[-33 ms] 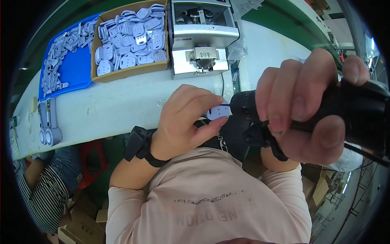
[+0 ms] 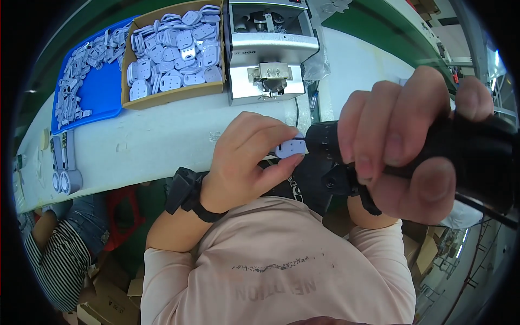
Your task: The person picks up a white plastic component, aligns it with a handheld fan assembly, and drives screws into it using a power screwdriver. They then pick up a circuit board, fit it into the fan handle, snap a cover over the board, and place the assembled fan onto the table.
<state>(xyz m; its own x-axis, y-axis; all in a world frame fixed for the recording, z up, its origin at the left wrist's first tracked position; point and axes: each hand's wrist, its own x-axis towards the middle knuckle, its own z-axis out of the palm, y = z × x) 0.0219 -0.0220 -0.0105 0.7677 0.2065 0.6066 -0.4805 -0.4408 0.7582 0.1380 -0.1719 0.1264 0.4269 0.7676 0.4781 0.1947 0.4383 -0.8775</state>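
Observation:
Between the thumb and fingers of my left hand (image 2: 242, 157) is a small white plastic housing (image 2: 291, 148) with a rounded outline and several small holes. My right hand (image 2: 403, 146) is wrapped round a black electric screwdriver (image 2: 324, 142), held sideways with its collar end pointing left. Its thin bit reaches the upper right edge of the housing, beside my left fingertips. Whether a screw sits at the tip is too small to tell. Beyond my hands, a cardboard box (image 2: 176, 92) holds many similar white housings (image 2: 171, 80).
A blue tray (image 2: 103, 92) with small light-coloured parts lies left of the box. A silver machine (image 2: 271, 46) stands right of it. Two grey ring-ended pieces (image 2: 67, 181) lie at the table's left edge. Another person in striped clothing (image 2: 62, 265) is at lower left.
My right hand and the screwdriver have shifted very slightly left. My left hand and the housing stay nearly still.

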